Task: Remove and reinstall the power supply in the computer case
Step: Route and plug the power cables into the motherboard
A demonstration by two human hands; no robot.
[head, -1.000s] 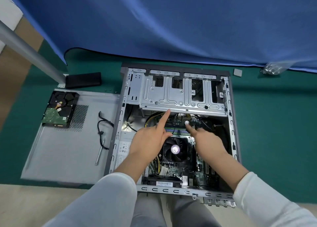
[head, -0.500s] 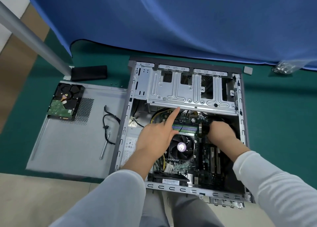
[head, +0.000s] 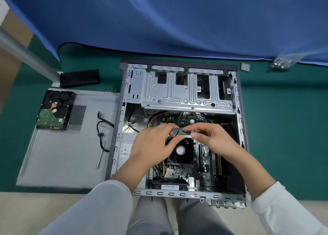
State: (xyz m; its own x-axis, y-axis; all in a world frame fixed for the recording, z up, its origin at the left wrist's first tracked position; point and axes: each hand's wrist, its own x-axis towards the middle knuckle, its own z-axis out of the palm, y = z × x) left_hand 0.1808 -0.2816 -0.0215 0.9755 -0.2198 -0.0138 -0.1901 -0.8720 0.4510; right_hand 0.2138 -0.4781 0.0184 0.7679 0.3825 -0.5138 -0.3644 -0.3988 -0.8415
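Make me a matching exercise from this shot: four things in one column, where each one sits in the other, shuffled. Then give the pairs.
Things:
1. hard drive
2. black cable
3. CPU fan
4. small grey square

Places:
A. inside the computer case, just below both hands
B. on the green mat, beyond the case's far right corner
C. on the side panel's far left corner
D. on the side panel, close to the case's left wall

Pairs: 1-C, 2-D, 3-A, 4-B
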